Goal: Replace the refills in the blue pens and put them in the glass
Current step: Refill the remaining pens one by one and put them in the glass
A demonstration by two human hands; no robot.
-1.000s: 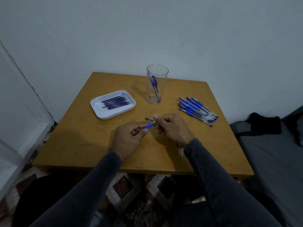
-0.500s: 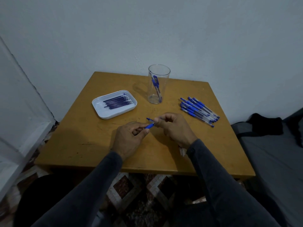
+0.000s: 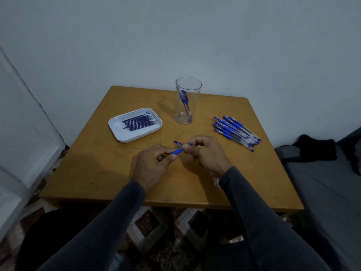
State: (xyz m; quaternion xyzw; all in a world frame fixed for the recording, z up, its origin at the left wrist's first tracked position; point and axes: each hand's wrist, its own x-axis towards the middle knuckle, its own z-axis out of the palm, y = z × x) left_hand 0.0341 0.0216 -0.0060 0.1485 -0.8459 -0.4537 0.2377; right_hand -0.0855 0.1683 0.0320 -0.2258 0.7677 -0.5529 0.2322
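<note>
Change: over the last second almost nothing is shifting — both hands are staying together at the near middle of the table (image 3: 93,173), working the same pen (image 3: 177,151); the scene is only sliding slightly in view as the head moves.
Meaning: I judge the refill swap on this pen is mid-way, not finished; one pen is already standing in the glass (image 3: 188,100).
Left hand (image 3: 150,167): fingers curling, thumb and forefinger pinching the blue grip end of the pen.
Right hand (image 3: 207,153): fingers curling, pinching the pen's other end — the clear barrel is running under the palm, its end showing by the wrist.
Supplies: refills (image 3: 137,122) are lying in the white tray (image 3: 125,137), far left; the remaining blue pens (image 3: 234,132) are lying heaped at the far right.
</note>
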